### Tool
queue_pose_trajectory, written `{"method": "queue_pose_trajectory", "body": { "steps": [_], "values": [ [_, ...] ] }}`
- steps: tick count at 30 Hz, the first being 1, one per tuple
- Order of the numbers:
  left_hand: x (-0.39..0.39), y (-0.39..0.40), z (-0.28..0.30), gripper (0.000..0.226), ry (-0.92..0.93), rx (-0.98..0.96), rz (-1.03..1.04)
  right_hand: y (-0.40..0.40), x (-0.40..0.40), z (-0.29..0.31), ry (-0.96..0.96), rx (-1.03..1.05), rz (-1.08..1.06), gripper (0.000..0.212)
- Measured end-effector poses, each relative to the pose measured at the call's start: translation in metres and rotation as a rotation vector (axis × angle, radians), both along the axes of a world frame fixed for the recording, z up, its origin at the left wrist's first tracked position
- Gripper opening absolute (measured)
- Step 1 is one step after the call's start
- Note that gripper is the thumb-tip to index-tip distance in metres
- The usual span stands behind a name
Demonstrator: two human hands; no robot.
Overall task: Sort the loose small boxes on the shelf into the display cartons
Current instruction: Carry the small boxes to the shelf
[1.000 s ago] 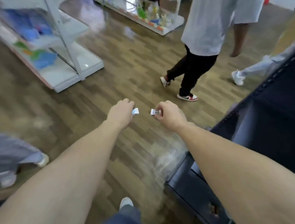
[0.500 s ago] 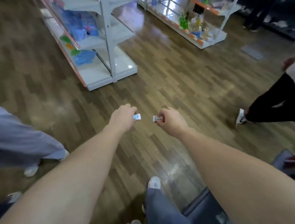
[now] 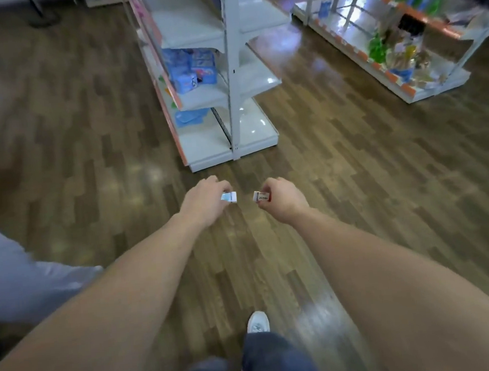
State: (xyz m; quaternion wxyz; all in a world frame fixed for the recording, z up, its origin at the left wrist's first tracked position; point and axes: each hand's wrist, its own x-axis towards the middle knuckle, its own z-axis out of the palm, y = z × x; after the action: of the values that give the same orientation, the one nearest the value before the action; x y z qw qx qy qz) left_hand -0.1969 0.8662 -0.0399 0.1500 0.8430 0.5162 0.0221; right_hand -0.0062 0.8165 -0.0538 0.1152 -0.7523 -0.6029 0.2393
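Note:
Both my arms reach forward over a wooden floor. My left hand point(image 3: 206, 201) grips a small blue-and-white box point(image 3: 229, 197) that sticks out to the right of its fingers. My right hand point(image 3: 282, 198) pinches a small white box with a red end point(image 3: 261, 197). The two boxes are a short gap apart and do not touch. No display carton shows in this view.
A white shelf unit point(image 3: 232, 104) with blue packs stands straight ahead on the floor. A second shelf point(image 3: 396, 41) with bottles runs along the right. Another person's grey trouser leg point(image 3: 19, 279) is close on my left. My own shoe point(image 3: 258, 322) is below.
The view has swung left: the dark shelf at the right and the walking person have left the frame, and the white shelf unit is now ahead. Both hands still hold their boxes.

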Motion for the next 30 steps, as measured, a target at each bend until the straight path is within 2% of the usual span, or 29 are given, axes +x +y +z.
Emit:
{"method": "queue_pose_trajectory", "body": {
  "steps": [8, 19, 25, 30],
  "values": [
    [-0.031, 0.110, 0.003, 0.025, -0.042, -0.003, 0.179, 0.145, -0.024, 0.004, -0.017, -0.005, 0.186, 0.023],
    [-0.139, 0.288, -0.023, 0.026, -0.144, -0.049, 0.402, 0.351, -0.125, 0.000, -0.040, 0.032, 0.380, 0.026],
    [-0.207, 0.399, -0.008, 0.026, -0.111, -0.038, 0.427, 0.468, -0.189, 0.011, -0.024, 0.015, 0.382, 0.027],
    [-0.256, 0.481, -0.002, 0.024, -0.040, -0.044, 0.438, 0.556, -0.236, 0.015, -0.028, 0.017, 0.432, 0.016]
  ]
}}
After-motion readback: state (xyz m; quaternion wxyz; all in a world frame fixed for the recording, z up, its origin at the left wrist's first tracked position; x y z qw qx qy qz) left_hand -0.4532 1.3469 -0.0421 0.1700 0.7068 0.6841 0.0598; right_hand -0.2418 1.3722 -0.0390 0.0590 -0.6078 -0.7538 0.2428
